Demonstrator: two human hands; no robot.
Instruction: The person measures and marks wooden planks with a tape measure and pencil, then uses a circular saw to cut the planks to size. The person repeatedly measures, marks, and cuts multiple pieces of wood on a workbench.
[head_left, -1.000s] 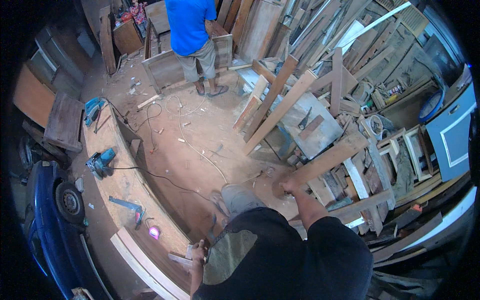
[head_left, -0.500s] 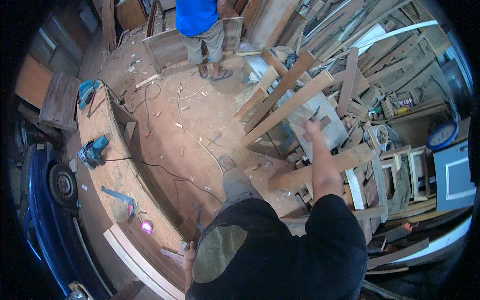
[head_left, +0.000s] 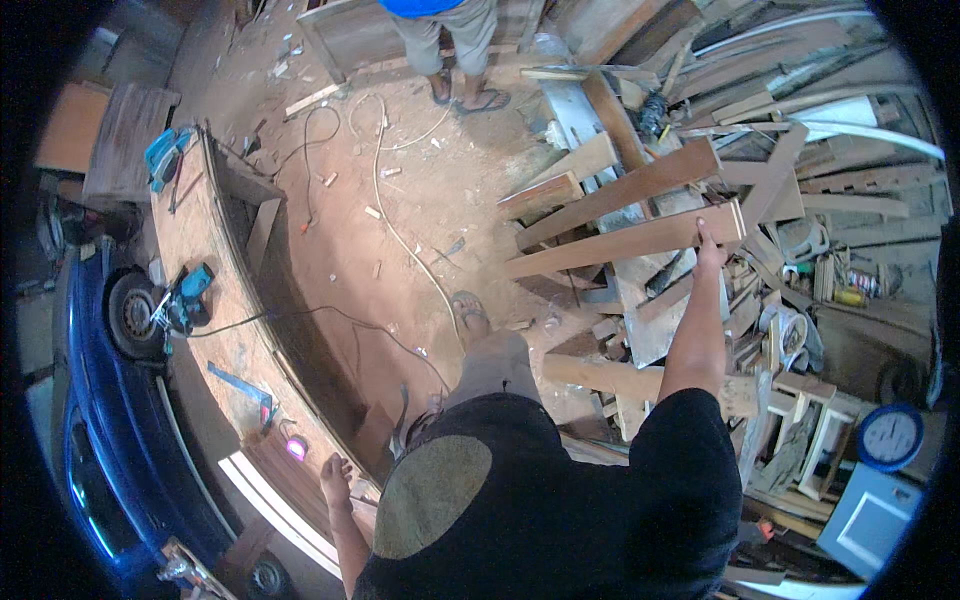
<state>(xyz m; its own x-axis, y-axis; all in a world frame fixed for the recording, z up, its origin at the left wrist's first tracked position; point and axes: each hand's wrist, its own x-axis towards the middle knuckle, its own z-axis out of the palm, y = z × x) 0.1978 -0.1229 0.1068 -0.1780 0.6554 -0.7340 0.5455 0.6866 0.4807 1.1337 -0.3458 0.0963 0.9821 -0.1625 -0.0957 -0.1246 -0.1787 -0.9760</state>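
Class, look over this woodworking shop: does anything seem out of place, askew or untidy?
Yes. The planks under the right hand lie crisscrossed in a loose heap, not stacked. Cables trail across the dirt floor, which is littered with wood offcuts. The left hand rests on the workbench.

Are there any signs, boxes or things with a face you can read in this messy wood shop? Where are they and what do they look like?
Round blue wall clock: low on the right among the timber, white face, dark hands.
Pale blue flat panel with a white rectangle: just below the clock, leaning, square-cornered.
No packages or screens show clearly elsewhere; the person's right hand rests on a long wooden plank, which is bare.
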